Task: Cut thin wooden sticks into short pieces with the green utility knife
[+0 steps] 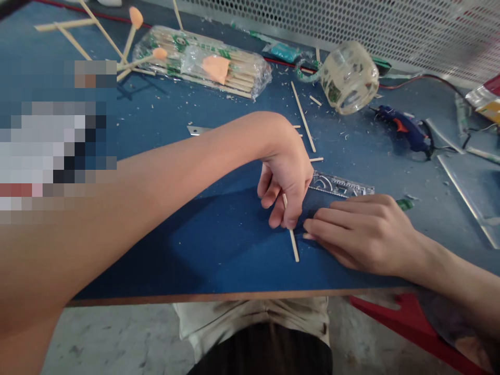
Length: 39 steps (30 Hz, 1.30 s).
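Note:
My left hand (287, 174) reaches in with a bent wrist and pinches a thin wooden stick (294, 246) between thumb and fingers. The lower end of this stick points toward the table's front edge. Just right of it rests my right hand (361, 226), its fingers pressed together and bent over the blue surface. Whatever those fingertips hold, if anything, is hidden. A clear plastic ruler (344, 185) with cut-out shapes lies behind my hands. Behind my left forearm a flat metal blade (198, 130) shows in part.
Loose sticks (302, 117) lie beyond my left hand. Farther back are a plastic-wrapped bundle of sticks (242, 78), orange foam pieces (216, 69) and a tipped clear jar (349, 78). A blue glue gun (406, 127) lies at right. A perforated metal panel (351, 26) borders the back.

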Tool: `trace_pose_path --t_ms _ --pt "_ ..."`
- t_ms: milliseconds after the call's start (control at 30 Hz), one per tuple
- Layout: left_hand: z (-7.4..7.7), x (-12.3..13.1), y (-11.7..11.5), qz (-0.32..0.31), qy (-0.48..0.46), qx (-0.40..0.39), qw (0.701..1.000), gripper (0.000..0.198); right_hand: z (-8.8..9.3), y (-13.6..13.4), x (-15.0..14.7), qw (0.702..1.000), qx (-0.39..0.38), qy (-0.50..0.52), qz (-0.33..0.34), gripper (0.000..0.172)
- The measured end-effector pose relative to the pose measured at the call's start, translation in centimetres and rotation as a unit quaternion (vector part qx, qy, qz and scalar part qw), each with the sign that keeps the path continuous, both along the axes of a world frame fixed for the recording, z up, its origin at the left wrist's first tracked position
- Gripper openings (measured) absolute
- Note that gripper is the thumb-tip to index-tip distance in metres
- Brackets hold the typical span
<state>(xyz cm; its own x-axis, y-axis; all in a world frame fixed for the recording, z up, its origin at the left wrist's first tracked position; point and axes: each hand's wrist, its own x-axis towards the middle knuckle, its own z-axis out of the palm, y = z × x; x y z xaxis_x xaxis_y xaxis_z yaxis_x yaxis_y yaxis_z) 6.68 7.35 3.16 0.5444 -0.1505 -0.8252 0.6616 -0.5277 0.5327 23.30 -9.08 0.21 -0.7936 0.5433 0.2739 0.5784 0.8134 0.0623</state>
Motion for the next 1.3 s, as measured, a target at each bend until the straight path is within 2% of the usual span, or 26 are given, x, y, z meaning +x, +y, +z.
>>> trace_pose_path --t_ms 167,333,633,767,900,967,1067,1200,1300 --pt "0.1 0.0 -0.1 0.005 -0.002 -0.008 1.000 0.027 0.1 -0.1 0.0 1.000 -0.002 -0.001 -0.001 0.023" --pt "0.1 0.1 -0.2 0.017 -0.001 0.002 1.000 0.027 0.1 -0.2 -0.1 1.000 -0.006 -0.011 -0.008 0.022" --pt "-0.1 0.3 -0.6 -0.015 -0.050 0.035 0.998 0.017 0.1 -0.5 0.1 1.000 -0.018 -0.020 0.008 0.012" --pt "-0.3 0.4 -0.8 -0.002 -0.049 0.034 0.998 0.016 0.4 -0.9 -0.4 0.999 -0.020 -0.028 -0.002 0.015" --pt "-0.3 0.4 -0.7 0.032 -0.036 0.035 0.998 0.019 0.6 -1.2 -1.0 0.999 0.011 -0.050 -0.010 0.019" --pt "-0.3 0.4 -0.6 0.023 -0.036 0.036 0.998 0.018 0.6 -1.2 -1.1 0.999 0.007 -0.049 -0.007 0.019" --pt "-0.2 0.4 -0.5 0.003 -0.034 0.032 0.999 0.015 0.7 -1.1 -0.9 0.999 -0.007 -0.047 -0.005 0.017" --pt "-0.2 0.3 -0.6 0.048 -0.018 0.037 0.998 0.025 1.1 -0.9 -0.1 0.998 -0.012 -0.065 -0.009 0.019" --pt "-0.2 0.3 -0.7 0.035 -0.027 0.035 0.998 0.022 1.0 -0.8 0.3 0.998 -0.009 -0.059 -0.008 0.017"
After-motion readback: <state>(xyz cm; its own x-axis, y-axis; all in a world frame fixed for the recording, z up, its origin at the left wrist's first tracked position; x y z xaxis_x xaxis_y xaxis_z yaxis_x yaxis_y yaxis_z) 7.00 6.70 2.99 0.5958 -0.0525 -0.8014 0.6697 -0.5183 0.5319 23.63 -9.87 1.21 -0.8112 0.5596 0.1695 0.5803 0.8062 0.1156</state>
